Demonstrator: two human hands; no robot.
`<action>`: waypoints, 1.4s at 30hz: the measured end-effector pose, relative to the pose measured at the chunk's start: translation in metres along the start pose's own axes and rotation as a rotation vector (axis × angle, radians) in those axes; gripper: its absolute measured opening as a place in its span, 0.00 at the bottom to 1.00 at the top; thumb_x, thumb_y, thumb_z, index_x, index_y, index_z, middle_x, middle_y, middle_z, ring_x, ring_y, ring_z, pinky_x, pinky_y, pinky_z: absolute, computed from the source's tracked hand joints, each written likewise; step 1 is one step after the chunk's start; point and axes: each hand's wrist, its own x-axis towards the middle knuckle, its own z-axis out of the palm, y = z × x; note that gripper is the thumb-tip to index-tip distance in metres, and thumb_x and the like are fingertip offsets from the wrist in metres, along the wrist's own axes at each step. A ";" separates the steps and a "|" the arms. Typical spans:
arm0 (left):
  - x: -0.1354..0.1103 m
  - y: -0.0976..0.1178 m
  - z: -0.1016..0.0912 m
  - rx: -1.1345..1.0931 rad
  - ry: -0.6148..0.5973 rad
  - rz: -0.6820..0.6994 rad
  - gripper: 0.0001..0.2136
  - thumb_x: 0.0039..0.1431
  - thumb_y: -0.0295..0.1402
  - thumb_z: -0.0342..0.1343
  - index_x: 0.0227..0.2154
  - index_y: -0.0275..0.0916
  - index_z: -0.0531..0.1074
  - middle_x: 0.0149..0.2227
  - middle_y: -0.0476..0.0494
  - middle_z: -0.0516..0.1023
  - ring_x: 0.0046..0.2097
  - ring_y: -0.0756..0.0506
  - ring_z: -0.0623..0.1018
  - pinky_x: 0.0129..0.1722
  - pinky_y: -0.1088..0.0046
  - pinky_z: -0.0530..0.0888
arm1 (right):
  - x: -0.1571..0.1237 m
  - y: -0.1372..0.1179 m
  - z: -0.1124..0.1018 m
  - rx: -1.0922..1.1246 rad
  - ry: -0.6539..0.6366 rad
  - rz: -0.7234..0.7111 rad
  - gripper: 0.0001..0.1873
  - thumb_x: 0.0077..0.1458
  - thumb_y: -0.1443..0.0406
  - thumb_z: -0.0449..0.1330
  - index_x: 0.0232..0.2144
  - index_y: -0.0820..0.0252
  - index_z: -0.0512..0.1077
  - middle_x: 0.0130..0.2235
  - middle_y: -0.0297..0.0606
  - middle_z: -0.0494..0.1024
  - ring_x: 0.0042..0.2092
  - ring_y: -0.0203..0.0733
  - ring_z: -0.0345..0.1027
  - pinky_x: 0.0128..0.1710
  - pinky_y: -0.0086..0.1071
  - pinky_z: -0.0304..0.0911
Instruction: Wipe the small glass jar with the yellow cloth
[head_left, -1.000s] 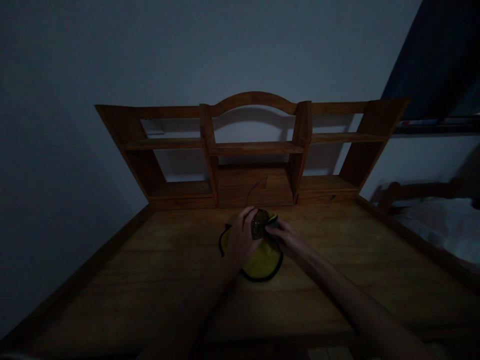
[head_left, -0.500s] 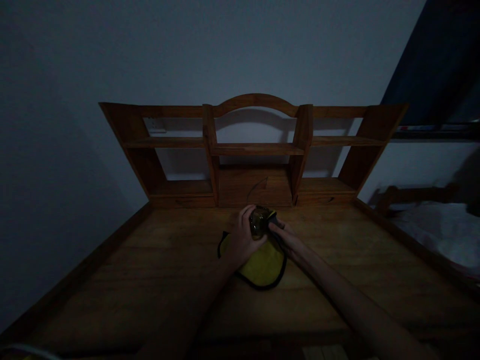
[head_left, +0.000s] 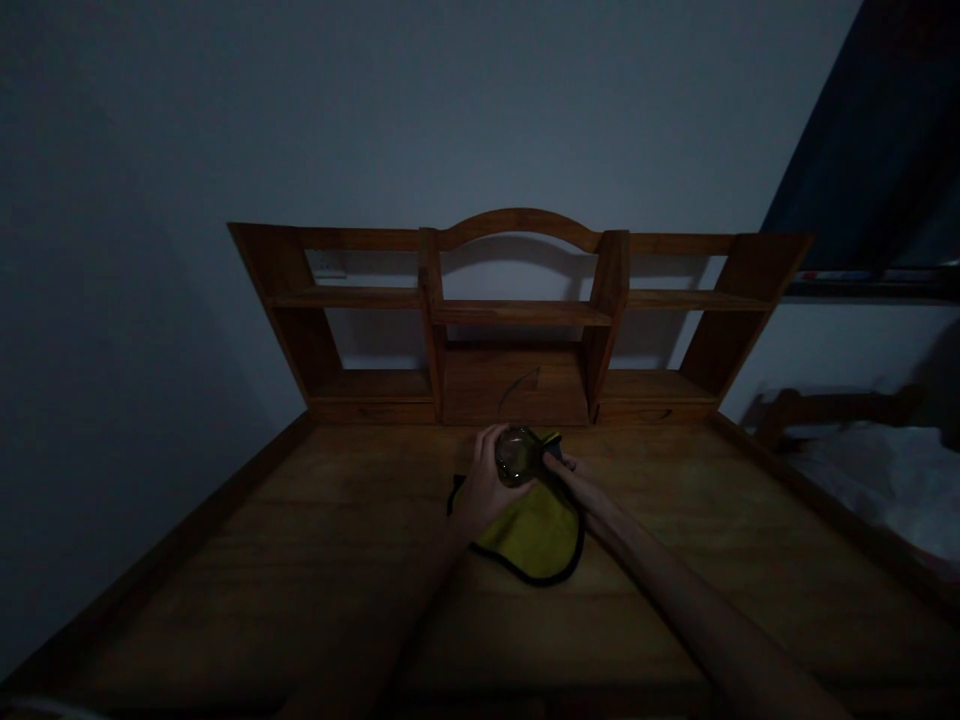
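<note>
A clear, brownish glass is tilted so that its round face shows. Fingers of my left hand wrap around its left side. My right hand pinches the upper corner of a yellow cloth with a dark border, close against the glass's right side. The rest of the cloth hangs or lies below both hands, over the desk; whether it touches the wood there I cannot tell. My left hand and forearm cover part of the cloth's left side.
The wooden desk spreads around my hands. At its back stands a wooden shelf unit with several compartments and small drawers, against a pale wall. On the right, beyond the desk's raised edge, lies white bedding.
The glass has turned so its round face shows more toward me. My right hand has shifted slightly with the cloth corner. The whole view has moved a little.
</note>
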 end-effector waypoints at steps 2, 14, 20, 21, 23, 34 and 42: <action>0.001 -0.001 -0.002 0.002 0.002 0.006 0.38 0.39 0.30 0.69 0.54 0.42 0.57 0.54 0.40 0.63 0.57 0.40 0.66 0.58 0.59 0.65 | -0.001 -0.002 0.001 0.022 -0.063 0.016 0.20 0.45 0.58 0.69 0.39 0.61 0.76 0.37 0.39 0.81 0.34 0.41 0.75 0.36 0.31 0.67; -0.004 0.004 -0.004 -0.040 -0.047 -0.007 0.39 0.42 0.28 0.66 0.57 0.43 0.53 0.58 0.40 0.62 0.60 0.39 0.65 0.60 0.56 0.64 | -0.007 -0.007 0.001 0.071 -0.228 0.019 0.22 0.44 0.64 0.69 0.45 0.56 0.74 0.44 0.36 0.79 0.41 0.41 0.74 0.45 0.32 0.65; -0.004 0.008 -0.010 0.065 -0.081 0.028 0.42 0.38 0.32 0.69 0.57 0.43 0.54 0.56 0.40 0.65 0.58 0.38 0.68 0.57 0.55 0.66 | -0.012 -0.009 0.005 0.092 -0.304 0.019 0.23 0.44 0.63 0.69 0.45 0.56 0.74 0.45 0.37 0.78 0.46 0.43 0.72 0.50 0.35 0.61; -0.004 0.008 -0.010 0.085 -0.080 0.050 0.42 0.38 0.32 0.69 0.57 0.43 0.54 0.57 0.40 0.65 0.58 0.38 0.68 0.57 0.55 0.66 | -0.014 -0.009 0.006 0.102 -0.312 0.018 0.23 0.43 0.64 0.69 0.44 0.56 0.74 0.45 0.37 0.79 0.46 0.44 0.71 0.50 0.35 0.61; -0.003 0.010 -0.011 0.124 -0.085 0.104 0.42 0.39 0.32 0.69 0.57 0.43 0.54 0.58 0.41 0.65 0.58 0.38 0.67 0.57 0.56 0.66 | -0.017 -0.011 0.007 0.129 -0.314 0.031 0.21 0.43 0.65 0.68 0.44 0.56 0.74 0.45 0.37 0.78 0.47 0.44 0.71 0.52 0.35 0.60; -0.002 0.019 -0.012 0.233 -0.124 0.187 0.41 0.39 0.35 0.69 0.57 0.44 0.55 0.57 0.43 0.67 0.54 0.38 0.68 0.53 0.56 0.67 | -0.023 -0.015 0.004 0.216 -0.299 0.175 0.21 0.39 0.70 0.64 0.41 0.57 0.75 0.40 0.37 0.80 0.45 0.49 0.72 0.47 0.39 0.63; -0.004 0.018 -0.011 0.198 -0.107 0.186 0.43 0.37 0.35 0.70 0.57 0.44 0.54 0.57 0.43 0.66 0.57 0.39 0.65 0.56 0.56 0.66 | -0.022 -0.015 0.007 0.238 -0.391 0.101 0.22 0.40 0.71 0.66 0.42 0.56 0.74 0.42 0.37 0.79 0.46 0.47 0.71 0.49 0.39 0.62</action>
